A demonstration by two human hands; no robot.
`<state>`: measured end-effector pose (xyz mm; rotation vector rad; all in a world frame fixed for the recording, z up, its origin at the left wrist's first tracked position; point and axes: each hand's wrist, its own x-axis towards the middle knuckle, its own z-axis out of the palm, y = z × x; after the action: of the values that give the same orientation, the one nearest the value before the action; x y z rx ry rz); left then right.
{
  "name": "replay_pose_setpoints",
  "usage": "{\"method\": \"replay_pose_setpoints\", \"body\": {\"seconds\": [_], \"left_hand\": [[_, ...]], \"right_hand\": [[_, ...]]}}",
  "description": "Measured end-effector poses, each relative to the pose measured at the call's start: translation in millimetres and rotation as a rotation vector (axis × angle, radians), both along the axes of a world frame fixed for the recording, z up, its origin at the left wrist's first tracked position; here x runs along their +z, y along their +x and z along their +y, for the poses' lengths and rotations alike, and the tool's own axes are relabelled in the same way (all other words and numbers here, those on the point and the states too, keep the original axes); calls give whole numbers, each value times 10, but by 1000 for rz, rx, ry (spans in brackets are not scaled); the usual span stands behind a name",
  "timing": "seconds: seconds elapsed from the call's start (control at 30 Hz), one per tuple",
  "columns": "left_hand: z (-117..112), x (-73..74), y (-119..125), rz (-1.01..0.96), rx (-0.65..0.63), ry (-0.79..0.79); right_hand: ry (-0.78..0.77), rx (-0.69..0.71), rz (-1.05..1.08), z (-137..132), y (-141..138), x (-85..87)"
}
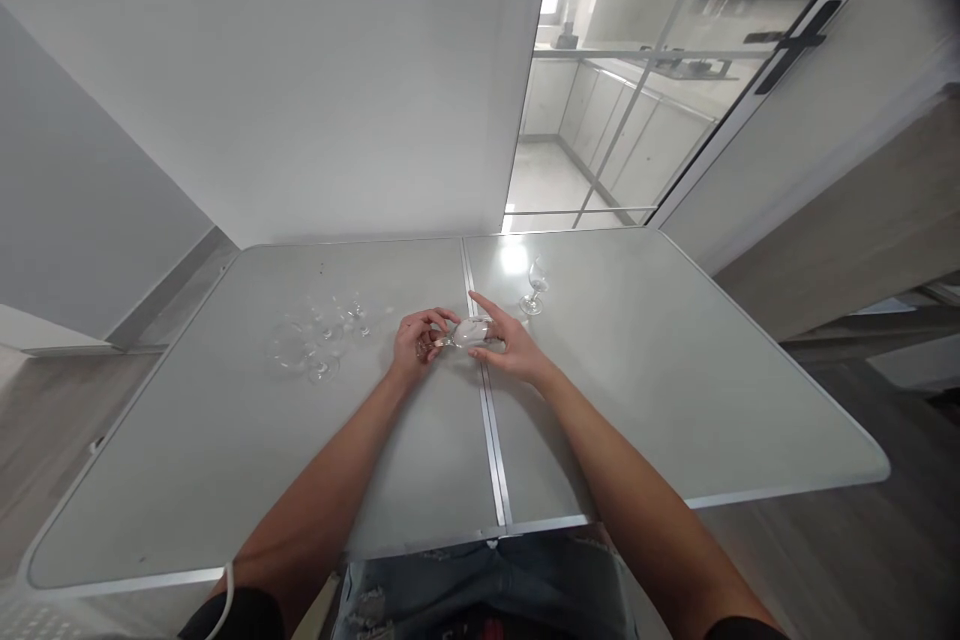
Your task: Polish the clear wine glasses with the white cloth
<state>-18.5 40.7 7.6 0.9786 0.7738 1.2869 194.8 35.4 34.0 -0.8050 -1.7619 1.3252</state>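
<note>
A small clear stemmed glass (pixel 472 330) lies tilted on its side between both hands, over the table's middle seam. My left hand (pixel 418 340) pinches the glass's stem and foot end with curled fingers. My right hand (pixel 504 342) cups the bowl end, with the index finger stretched out above it. Another clear stemmed glass (pixel 535 286) stands upright just beyond my right hand. A cluster of several clear glasses (pixel 319 340) stands to the left of my left hand.
The grey folding table (pixel 675 390) has a metal seam down its middle and rounded corners. A white wall rises behind it. A glass sliding door (pixel 637 120) opens onto another room at the back right. Wooden floor shows on both sides.
</note>
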Motion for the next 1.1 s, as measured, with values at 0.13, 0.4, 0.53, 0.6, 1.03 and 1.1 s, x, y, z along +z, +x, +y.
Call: {"method": "replay_pose_setpoints", "body": {"seconds": [0.13, 0.4, 0.53, 0.6, 1.03, 1.1], "left_hand": [[-17, 0, 57, 37, 126, 62], [-68, 12, 135, 175, 196, 195], [-68, 25, 175, 126, 152, 216], [-52, 26, 167, 114, 220, 196], [46, 5, 105, -51, 279, 11], [36, 16, 105, -56, 281, 18]], "right_hand": [[-222, -22, 116, 36, 50, 12], [-357, -210, 285, 137, 117, -18], [-385, -65, 306, 112, 136, 48], [-347, 34, 259, 76, 125, 86], [462, 98, -322, 114, 101, -127], [376, 73, -279, 110, 102, -139]]}}
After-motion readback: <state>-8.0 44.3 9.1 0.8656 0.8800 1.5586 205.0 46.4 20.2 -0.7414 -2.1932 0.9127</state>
